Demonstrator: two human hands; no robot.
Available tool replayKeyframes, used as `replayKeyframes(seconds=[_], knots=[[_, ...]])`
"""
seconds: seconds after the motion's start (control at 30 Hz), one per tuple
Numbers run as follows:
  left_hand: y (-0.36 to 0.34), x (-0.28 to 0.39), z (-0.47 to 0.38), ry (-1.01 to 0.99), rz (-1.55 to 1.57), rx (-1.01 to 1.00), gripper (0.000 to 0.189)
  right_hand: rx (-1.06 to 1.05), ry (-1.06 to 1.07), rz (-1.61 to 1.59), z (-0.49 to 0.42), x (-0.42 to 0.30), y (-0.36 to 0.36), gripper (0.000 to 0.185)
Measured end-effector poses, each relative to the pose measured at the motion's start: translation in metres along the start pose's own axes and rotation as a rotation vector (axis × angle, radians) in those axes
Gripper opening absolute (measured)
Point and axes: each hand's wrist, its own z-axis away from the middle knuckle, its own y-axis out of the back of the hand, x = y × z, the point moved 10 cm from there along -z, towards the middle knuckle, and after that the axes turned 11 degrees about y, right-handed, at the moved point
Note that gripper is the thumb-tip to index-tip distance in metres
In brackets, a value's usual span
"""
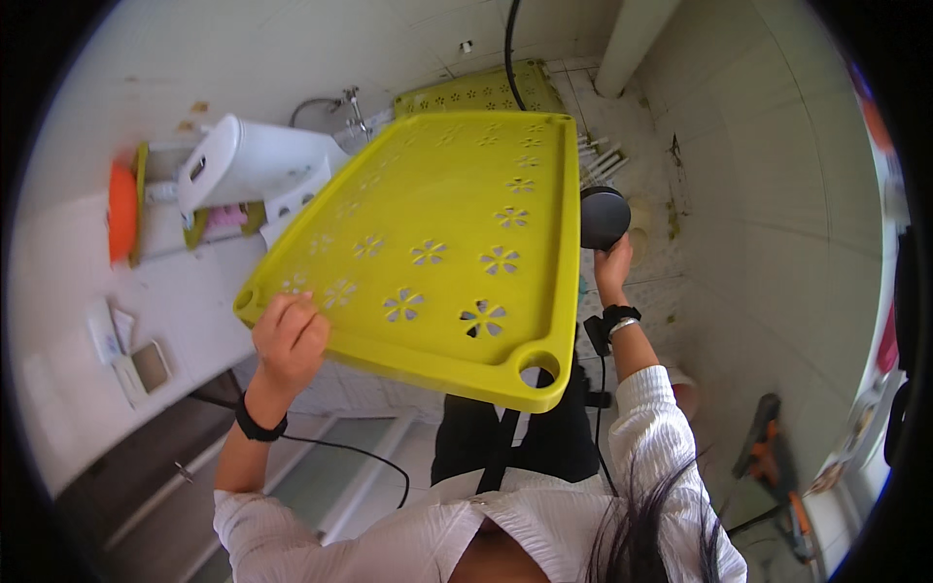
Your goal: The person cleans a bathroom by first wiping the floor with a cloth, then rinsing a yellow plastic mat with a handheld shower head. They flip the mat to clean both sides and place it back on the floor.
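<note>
A large yellow-green plastic shelf panel with flower-shaped cutouts and round corner holes is held up before me. My left hand grips its near left edge, the fingers curled over the rim. On the panel's right side, my right hand is closed around a round dark object, which looks like a shower head. Part of that object is hidden behind the panel's edge. Whether its face is touching the panel, I cannot tell.
Another yellow-green panel leans at the back wall. Several white tubes lie on the tiled floor. A white toilet is at left, beside a white counter bearing a small dish. A black hose hangs down behind the panel.
</note>
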Motion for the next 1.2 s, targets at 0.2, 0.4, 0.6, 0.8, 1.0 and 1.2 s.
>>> replayKeyframes(seconds=[0.2, 0.4, 0.6, 0.8, 1.0, 1.2], knots=[[-0.018, -0.032, 0.118, 0.528, 0.082, 0.052, 0.025, -0.064, 0.163, 0.172, -0.033, -0.02, -0.009, 0.044], [-0.065, -0.042, 0.278, 0.899, 0.145, -0.074, 0.026, -0.17, 0.255, 0.595, -0.033, -0.064, -0.035, 0.039], [-0.147, -0.006, 0.472, 1.401, 0.24, -0.008, 0.03, -0.405, 0.417, 0.489, -0.014, -0.09, -0.065, 0.04], [-0.209, 0.054, 0.644, 2.084, 0.266, -0.004, 0.027, -0.415, 0.503, 0.707, 0.014, -0.134, -0.084, 0.043], [-0.242, 0.16, 0.778, 2.529, 0.21, -0.025, 0.025, -0.482, 0.617, 0.795, 0.045, -0.197, -0.118, 0.049], [-0.29, 0.264, 0.866, 2.933, 0.39, 0.146, 0.022, -0.471, 0.72, 0.925, 0.056, -0.233, -0.137, 0.05]])
